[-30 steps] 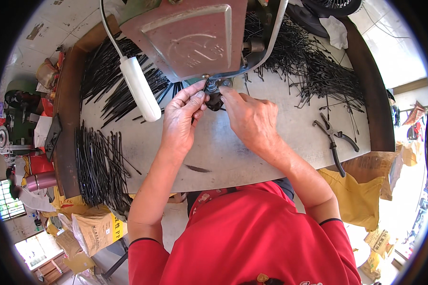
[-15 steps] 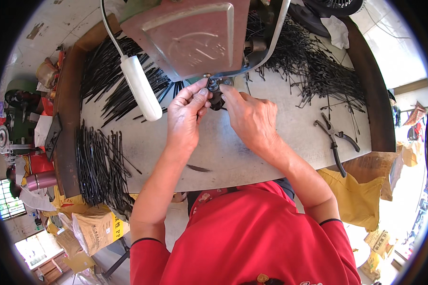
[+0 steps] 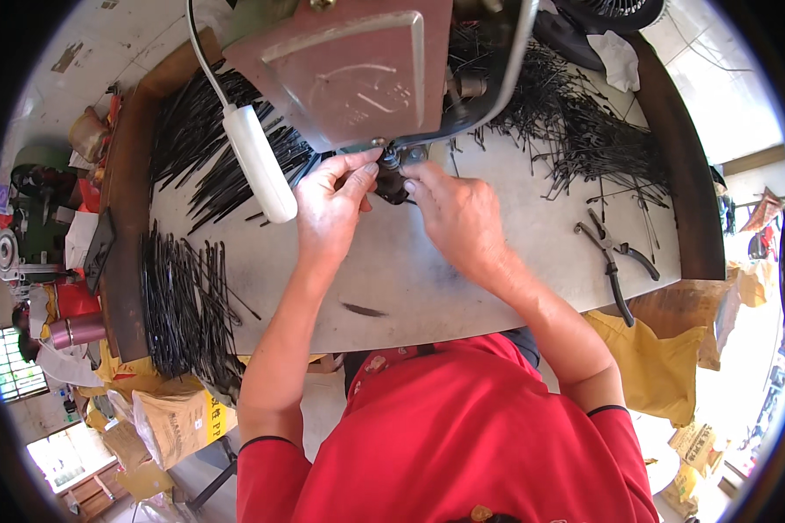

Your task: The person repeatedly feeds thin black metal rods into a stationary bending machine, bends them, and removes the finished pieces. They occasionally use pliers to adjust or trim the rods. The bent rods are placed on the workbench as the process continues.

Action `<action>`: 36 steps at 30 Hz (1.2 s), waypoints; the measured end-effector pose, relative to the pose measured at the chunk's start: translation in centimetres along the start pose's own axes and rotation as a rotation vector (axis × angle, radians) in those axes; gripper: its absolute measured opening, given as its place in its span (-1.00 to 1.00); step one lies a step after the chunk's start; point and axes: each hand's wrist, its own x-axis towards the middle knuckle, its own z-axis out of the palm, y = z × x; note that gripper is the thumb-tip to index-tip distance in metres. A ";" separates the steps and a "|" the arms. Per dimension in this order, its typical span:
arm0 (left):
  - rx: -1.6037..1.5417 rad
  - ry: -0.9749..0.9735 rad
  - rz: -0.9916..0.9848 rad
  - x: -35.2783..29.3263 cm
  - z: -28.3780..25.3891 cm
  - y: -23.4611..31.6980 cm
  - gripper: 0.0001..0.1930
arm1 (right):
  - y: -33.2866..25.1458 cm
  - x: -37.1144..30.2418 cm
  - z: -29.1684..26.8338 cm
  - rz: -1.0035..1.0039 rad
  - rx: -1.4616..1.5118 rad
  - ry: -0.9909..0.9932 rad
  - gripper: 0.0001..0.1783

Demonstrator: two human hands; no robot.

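Note:
Under the machine's pinkish-red cover [image 3: 344, 83], both my hands work close to a small dark metal fixture [image 3: 392, 187]. My left hand [image 3: 330, 205] is closed in a pinch, thumb against forefinger, at the fixture's left side. Whatever lies between those fingertips is too small to make out. On the fixture's right side, my right hand [image 3: 462, 213] is closed, its thumb and bent fingers touching or very near the metal parts. Its grip is partly hidden, so what it holds cannot be seen.
Black thin rods with bent ends lie in a left pile [image 3: 183, 301], a far-left pile [image 3: 227, 166] and a right heap [image 3: 567, 122]. A white lamp [image 3: 260, 164] hangs left of the machine. Pliers [image 3: 615, 253] rest at right. Brown boards [image 3: 698, 174] edge the table.
My left hand has shifted slightly left and down from the fixture. The right hand has moved only a little. The curved bar beside the cover is lower and blurred.

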 end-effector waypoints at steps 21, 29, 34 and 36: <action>0.298 0.149 0.374 -8.0 -1.8 -3.4 -0.46 | 1.5 -4.9 0.0 0.681 1.634 -0.062 -0.84; 1.430 0.634 0.007 -13.5 -16.8 -7.5 -0.36 | -1.0 -5.0 -4.6 0.340 0.764 -0.156 -0.74; 1.510 0.544 0.138 -14.5 -22.5 -8.4 -0.31 | -3.6 -5.3 -5.4 -0.422 -0.094 -0.287 -0.19; 1.519 0.535 0.212 -14.1 -24.7 -8.0 -0.29 | -4.6 -5.4 -5.5 -0.507 -0.206 -0.364 -0.14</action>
